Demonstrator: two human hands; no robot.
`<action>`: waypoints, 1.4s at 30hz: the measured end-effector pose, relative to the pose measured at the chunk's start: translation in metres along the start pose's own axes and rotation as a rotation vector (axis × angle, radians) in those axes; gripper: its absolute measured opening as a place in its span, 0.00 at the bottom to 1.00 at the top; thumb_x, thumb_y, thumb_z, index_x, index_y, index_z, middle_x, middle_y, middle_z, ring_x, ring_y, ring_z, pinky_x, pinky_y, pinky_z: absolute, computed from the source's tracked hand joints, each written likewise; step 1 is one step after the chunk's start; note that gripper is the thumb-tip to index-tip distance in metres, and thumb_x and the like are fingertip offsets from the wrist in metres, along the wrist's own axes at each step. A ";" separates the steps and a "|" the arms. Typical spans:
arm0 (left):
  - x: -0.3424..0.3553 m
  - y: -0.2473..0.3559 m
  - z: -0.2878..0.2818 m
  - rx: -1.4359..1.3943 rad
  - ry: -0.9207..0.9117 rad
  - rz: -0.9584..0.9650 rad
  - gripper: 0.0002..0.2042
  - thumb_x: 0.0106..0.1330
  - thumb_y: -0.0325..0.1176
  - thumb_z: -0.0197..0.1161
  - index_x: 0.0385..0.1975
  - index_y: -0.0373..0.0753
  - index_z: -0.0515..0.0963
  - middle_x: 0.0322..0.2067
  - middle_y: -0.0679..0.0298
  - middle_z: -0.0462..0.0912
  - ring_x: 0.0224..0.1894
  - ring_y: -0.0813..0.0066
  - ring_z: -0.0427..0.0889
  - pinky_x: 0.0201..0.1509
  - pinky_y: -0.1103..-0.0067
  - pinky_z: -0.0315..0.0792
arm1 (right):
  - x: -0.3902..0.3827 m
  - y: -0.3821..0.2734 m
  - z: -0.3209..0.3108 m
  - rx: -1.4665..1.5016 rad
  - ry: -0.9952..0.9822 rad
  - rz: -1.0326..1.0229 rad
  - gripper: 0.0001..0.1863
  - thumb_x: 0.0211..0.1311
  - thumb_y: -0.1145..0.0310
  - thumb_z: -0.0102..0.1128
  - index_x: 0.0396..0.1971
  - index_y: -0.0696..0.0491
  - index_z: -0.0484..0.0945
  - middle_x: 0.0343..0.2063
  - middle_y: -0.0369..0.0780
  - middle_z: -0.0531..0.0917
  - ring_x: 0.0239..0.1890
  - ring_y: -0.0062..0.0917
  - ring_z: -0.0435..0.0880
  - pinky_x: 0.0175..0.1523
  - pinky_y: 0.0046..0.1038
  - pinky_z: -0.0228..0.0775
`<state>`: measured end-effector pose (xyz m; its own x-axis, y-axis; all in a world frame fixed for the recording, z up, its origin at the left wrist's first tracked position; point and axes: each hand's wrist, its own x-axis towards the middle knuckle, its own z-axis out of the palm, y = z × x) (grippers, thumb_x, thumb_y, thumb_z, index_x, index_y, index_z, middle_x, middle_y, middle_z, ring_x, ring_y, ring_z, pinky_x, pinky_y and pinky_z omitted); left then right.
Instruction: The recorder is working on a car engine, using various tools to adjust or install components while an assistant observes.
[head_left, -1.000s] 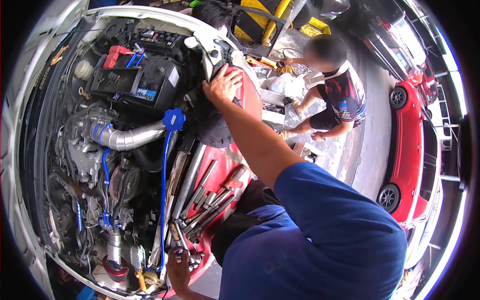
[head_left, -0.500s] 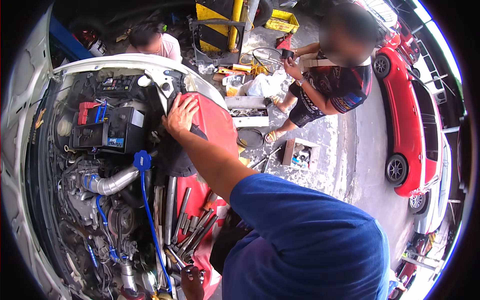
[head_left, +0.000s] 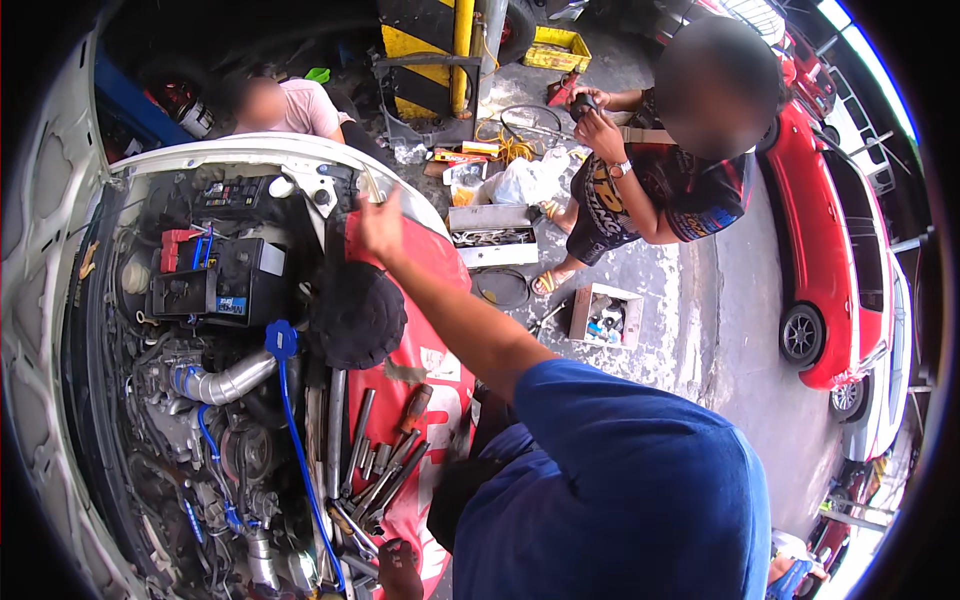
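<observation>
My right hand point(head_left: 380, 225) reaches out bare-armed over the far corner of the car's front, its fingers blurred. A thin pale streak shows by its fingertips, and I cannot make out whether it is held. Below the wrist, a round black bundle point(head_left: 358, 315), cloth-like, lies where the red fender cover point(head_left: 435, 285) meets the engine bay. Low in the view my left hand point(head_left: 398, 572) shows dark and partly cut off, beside metal tools point(head_left: 385, 480) on the cover. Its grip is hidden. An orange-handled tool point(head_left: 416, 405) lies among them.
The open engine bay holds a black battery point(head_left: 240, 275), a silver pipe point(head_left: 235, 384) and a blue cap point(head_left: 282, 340) with a blue hose. One person point(head_left: 650, 205) stands handling a small black part; another point(head_left: 305, 108) crouches beyond. Toolbox point(head_left: 495, 235) and carton point(head_left: 606, 315) sit on the floor.
My right hand has lifted off the black bundle's area and moved toward the far corner, leaving the bundle exposed and rounder. The crouching person shifted left. The standing person raised the black part.
</observation>
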<state>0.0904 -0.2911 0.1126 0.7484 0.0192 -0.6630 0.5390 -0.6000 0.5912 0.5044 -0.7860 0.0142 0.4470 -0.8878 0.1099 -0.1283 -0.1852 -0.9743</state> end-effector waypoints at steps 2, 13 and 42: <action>-0.013 -0.008 -0.008 0.000 0.040 -0.037 0.16 0.69 0.42 0.62 0.47 0.37 0.77 0.33 0.54 0.86 0.34 0.60 0.86 0.41 0.68 0.77 | 0.016 0.009 -0.036 0.342 0.122 0.103 0.46 0.70 0.59 0.53 0.75 0.64 0.37 0.71 0.64 0.55 0.75 0.50 0.55 0.77 0.34 0.44; -0.024 0.041 -0.010 0.028 0.012 -0.032 0.15 0.70 0.39 0.62 0.47 0.35 0.76 0.33 0.56 0.84 0.33 0.65 0.85 0.42 0.70 0.76 | 0.045 -0.003 -0.097 -0.048 -0.367 0.160 0.26 0.67 0.58 0.54 0.56 0.63 0.75 0.36 0.54 0.86 0.41 0.44 0.86 0.52 0.39 0.74; -0.033 -0.210 -0.181 0.085 1.280 -0.267 0.17 0.75 0.43 0.57 0.41 0.33 0.81 0.39 0.46 0.84 0.42 0.47 0.82 0.45 0.62 0.74 | -0.099 0.049 0.117 -1.281 -0.205 -0.405 0.57 0.52 0.22 0.50 0.77 0.29 0.37 0.64 0.57 0.65 0.63 0.61 0.67 0.58 0.61 0.59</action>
<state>0.0219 -0.0207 0.0935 0.4824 0.8579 0.1768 0.7365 -0.5066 0.4483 0.5577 -0.6580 -0.0677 0.7576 -0.6207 0.2020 -0.6332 -0.7740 -0.0037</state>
